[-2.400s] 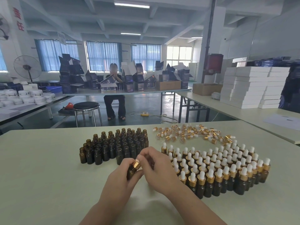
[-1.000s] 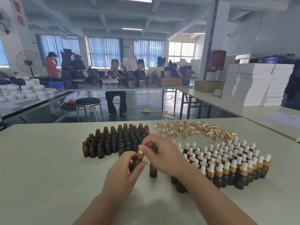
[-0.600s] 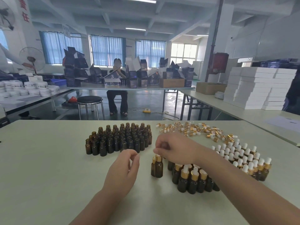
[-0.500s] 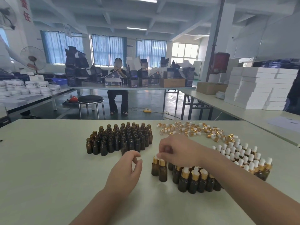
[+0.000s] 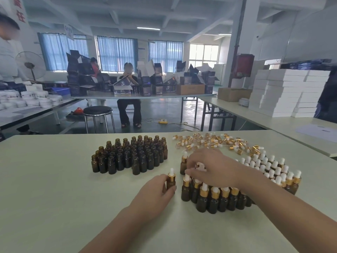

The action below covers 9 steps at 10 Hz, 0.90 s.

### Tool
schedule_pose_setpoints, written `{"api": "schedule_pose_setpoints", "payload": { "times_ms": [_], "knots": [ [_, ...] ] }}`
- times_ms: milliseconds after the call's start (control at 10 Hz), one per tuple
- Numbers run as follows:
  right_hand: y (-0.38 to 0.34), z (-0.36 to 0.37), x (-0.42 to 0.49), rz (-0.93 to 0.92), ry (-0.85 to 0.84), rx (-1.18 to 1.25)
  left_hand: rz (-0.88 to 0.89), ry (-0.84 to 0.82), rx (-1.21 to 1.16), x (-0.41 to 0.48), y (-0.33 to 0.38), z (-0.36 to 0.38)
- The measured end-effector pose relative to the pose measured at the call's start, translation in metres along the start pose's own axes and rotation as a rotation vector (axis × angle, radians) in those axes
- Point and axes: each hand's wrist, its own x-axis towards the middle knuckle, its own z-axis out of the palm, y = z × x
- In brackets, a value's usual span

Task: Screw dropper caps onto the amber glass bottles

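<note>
Left hand closes its grip round a capped bottle, upright at lower centre on the worktop; best slid gently against the capped cluster. Right hand curls over that cluster, grip impossible to tell; mind the neighbours

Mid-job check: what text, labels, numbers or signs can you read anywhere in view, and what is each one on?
Nothing reads clearly enough to quote.
Wall banner: red Chinese characters, cut off at the frame edge, not readable with certainty.
Hanging sign: blurred.
Dark cartons: print too small.
White jars: labels blurred.
Sheet of paper: print too small.
Amber bottles, dropper caps: no labels seen.
</note>
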Motion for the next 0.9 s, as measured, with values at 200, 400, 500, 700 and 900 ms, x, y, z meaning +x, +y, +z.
{"api": "schedule_pose_setpoints", "payload": {
  "times_ms": [200, 400, 500, 700, 900],
  "knots": [
    [0.041, -0.016, -0.072, 0.307, 0.729, 0.413, 0.016, -0.021, 0.041, 0.001, 0.005, 0.006],
    [0.125, -0.01, -0.126, 0.793, 1.261, 0.618, 0.029, -0.003, 0.053, 0.006, 0.017, 0.02],
    [0.151, 0.001, -0.138, 0.897, 1.227, 0.673, 0.013, -0.007, 0.089, 0.007, 0.018, 0.021],
    [0.168, 0.033, -0.14, 1.049, 0.891, 0.724, 0.035, -0.163, 0.12, 0.0, 0.014, 0.013],
    [0.165, 0.028, -0.142, 1.02, 0.903, 0.829, 0.015, -0.089, 0.056, -0.035, 0.005, -0.011]
  ]
}}
